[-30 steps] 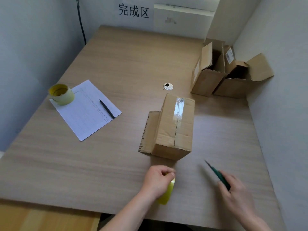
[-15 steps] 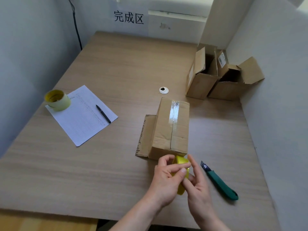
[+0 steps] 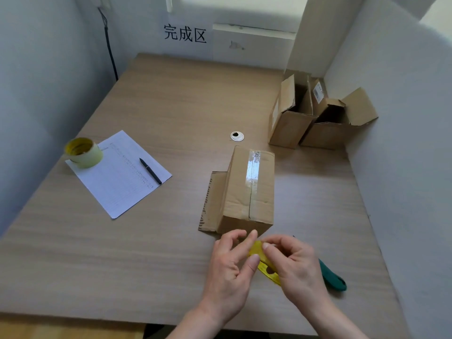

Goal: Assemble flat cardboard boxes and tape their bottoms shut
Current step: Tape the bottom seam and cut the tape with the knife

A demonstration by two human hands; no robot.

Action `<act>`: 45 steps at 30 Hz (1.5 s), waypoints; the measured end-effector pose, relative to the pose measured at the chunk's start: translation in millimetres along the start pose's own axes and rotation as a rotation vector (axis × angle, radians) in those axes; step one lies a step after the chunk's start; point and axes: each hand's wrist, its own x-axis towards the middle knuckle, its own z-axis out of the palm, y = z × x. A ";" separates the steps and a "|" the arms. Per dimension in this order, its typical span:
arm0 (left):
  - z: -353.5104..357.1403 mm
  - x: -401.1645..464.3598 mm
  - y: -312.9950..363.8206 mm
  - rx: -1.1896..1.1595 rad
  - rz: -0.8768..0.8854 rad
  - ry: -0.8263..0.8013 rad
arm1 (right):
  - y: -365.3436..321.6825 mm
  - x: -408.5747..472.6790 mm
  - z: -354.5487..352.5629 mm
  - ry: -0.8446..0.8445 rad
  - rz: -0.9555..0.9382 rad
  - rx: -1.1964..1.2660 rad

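Observation:
A brown cardboard box (image 3: pixel 247 189) stands on the table with its taped seam facing up and one flap lying flat at its left. Just in front of it, both hands hold a yellow tape roll (image 3: pixel 265 264) above the table. My left hand (image 3: pixel 232 267) grips the roll from the left. My right hand (image 3: pixel 297 266) pinches the roll's top edge with thumb and forefinger. A green utility knife (image 3: pixel 333 278) lies on the table right of my right hand, partly hidden by it.
Two open assembled boxes (image 3: pixel 315 113) stand at the back right against the wall. At the left lie a sheet of paper (image 3: pixel 117 177), a black pen (image 3: pixel 150 171) and a second tape roll (image 3: pixel 83 152). A white cable grommet (image 3: pixel 237 136) sits mid-table.
My right hand put the green knife down on the table and came over to the tape roll. My left hand lifted the roll; both hands now hold it.

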 end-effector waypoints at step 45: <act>-22.3 78.7 -21.9 0.113 -0.232 0.394 | 30.2 89.0 -32.0 -0.079 -0.216 -1.103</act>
